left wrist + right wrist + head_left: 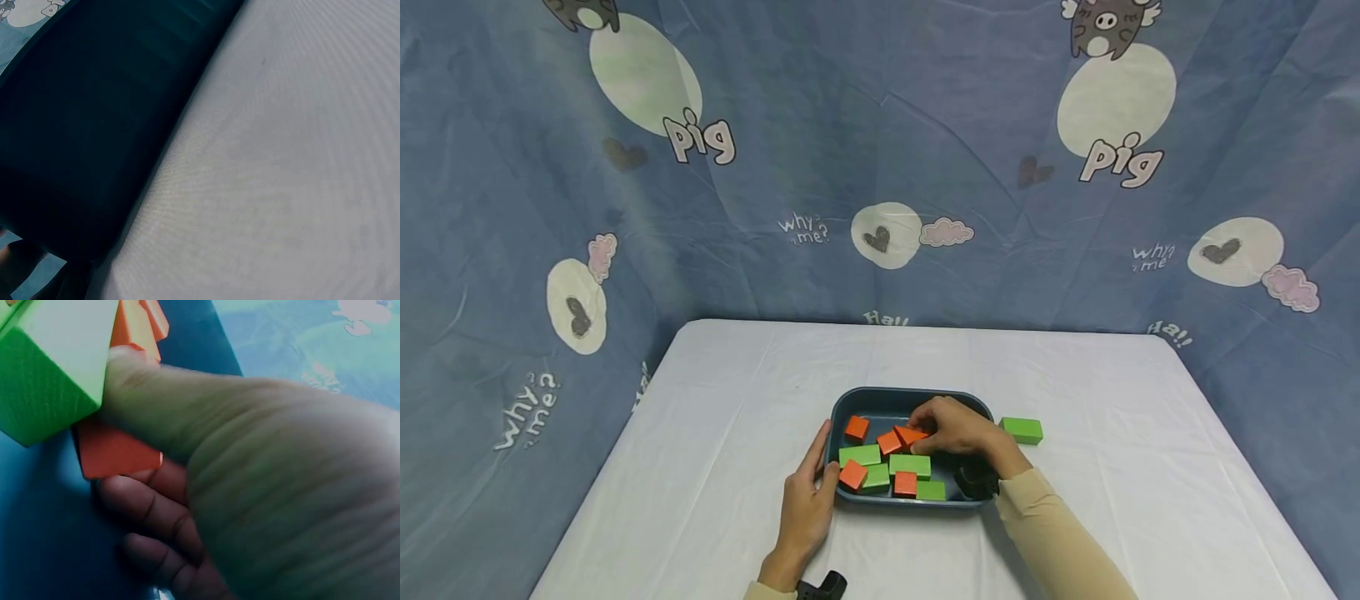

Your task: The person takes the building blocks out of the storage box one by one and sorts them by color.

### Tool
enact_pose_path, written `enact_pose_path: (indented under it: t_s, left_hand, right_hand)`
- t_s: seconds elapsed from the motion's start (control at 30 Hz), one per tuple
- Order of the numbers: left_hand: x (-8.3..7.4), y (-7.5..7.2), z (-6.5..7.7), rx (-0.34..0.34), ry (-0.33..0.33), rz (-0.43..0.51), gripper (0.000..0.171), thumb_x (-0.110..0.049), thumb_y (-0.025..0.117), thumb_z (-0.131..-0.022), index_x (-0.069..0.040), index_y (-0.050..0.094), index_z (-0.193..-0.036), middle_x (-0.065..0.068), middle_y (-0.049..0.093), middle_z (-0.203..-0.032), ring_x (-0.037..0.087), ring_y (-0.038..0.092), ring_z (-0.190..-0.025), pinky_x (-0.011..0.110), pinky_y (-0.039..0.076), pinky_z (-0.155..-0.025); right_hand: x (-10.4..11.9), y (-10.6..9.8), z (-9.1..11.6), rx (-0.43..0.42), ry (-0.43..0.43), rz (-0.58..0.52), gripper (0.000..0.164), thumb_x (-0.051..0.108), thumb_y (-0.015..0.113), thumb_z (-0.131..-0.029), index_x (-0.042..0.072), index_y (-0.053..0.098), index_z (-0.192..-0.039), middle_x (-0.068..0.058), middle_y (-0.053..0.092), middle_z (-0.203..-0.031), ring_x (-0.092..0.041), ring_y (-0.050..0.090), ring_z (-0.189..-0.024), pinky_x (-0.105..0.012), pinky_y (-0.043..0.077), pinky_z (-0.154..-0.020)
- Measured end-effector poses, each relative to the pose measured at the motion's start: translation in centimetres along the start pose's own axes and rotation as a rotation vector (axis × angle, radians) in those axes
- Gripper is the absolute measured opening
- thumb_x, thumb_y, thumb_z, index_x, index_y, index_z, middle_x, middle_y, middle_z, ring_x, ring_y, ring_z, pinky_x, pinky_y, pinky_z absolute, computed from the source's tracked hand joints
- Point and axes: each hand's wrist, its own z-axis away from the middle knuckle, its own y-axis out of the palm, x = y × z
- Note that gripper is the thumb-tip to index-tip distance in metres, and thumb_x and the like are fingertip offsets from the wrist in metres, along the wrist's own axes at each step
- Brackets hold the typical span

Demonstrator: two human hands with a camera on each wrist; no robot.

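A dark blue-green tray [910,505] holds several orange and green blocks. In the head view, my left hand [805,508] rests against its left end, fingers and thumb extended along the side. The left wrist view shows the dark tray wall [94,125], with shadowed fingers [22,265] at its lower end. My right hand [955,427] reaches into the tray and pinches an orange block [907,437] between thumb and fingers. Seen from the right wrist, that orange block [119,450] lies between the thumb and curled fingers, partly hidden behind a green block [50,375].
Outside the tray, near its right end, a green block [1022,430] lies on the white-covered table [715,467]. Loose orange blocks [857,428] and green blocks [910,466] surround the right hand inside the tray. A blue printed cloth [820,150] hangs behind the table.
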Motion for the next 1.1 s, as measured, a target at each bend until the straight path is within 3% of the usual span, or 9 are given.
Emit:
enact_pose_path:
  t_s: [0.23,0.5,0.87,1.1]
  left_hand:
    - [-0.2,-0.1,-0.2,-0.002,-0.008,0.007,0.058,-0.003,0.056,-0.102,-0.011,0.040,-0.157,0.007,0.052,-0.149,0.022,0.052,-0.135,0.011,0.032,-0.105]
    - [-0.4,-0.2,-0.1,0.002,-0.012,-0.015,0.058,-0.004,0.057,-0.103,-0.011,0.040,-0.158,0.003,0.051,-0.150,0.018,0.052,-0.133,0.016,0.034,-0.107]
    - [-0.2,-0.1,-0.1,0.006,0.002,0.004,0.056,-0.007,0.057,-0.104,-0.010,0.040,-0.158,0.007,0.051,-0.150,0.023,0.052,-0.135,0.012,0.032,-0.106]
    - [-0.3,-0.1,0.0,0.001,-0.015,-0.015,0.057,-0.007,0.057,-0.103,-0.009,0.040,-0.157,0.007,0.051,-0.150,0.021,0.050,-0.136,0.012,0.031,-0.107]
  right_hand:
    - [0.5,0.2,-0.5,-0.023,-0.025,0.042,0.018,0.028,0.081,-0.088,0.015,0.075,-0.100,0.012,0.064,-0.080,-0.005,0.057,-0.070,-0.026,0.051,-0.065]
    - [0.9,0.4,-0.7,-0.047,-0.032,0.063,0.009,0.022,0.079,-0.087,0.016,0.074,-0.091,0.011,0.062,-0.074,-0.004,0.053,-0.065,-0.024,0.048,-0.062]
    - [1.1,-0.4,-0.4,-0.047,0.019,0.116,0.014,0.021,0.077,-0.084,0.011,0.076,-0.094,0.010,0.064,-0.079,-0.007,0.056,-0.069,-0.026,0.050,-0.066]
    - [1.6,-1.1,-0.1,-0.071,-0.026,0.043,0.014,0.015,0.077,-0.083,0.010,0.077,-0.096,0.008,0.068,-0.082,-0.008,0.059,-0.070,-0.027,0.053,-0.067]
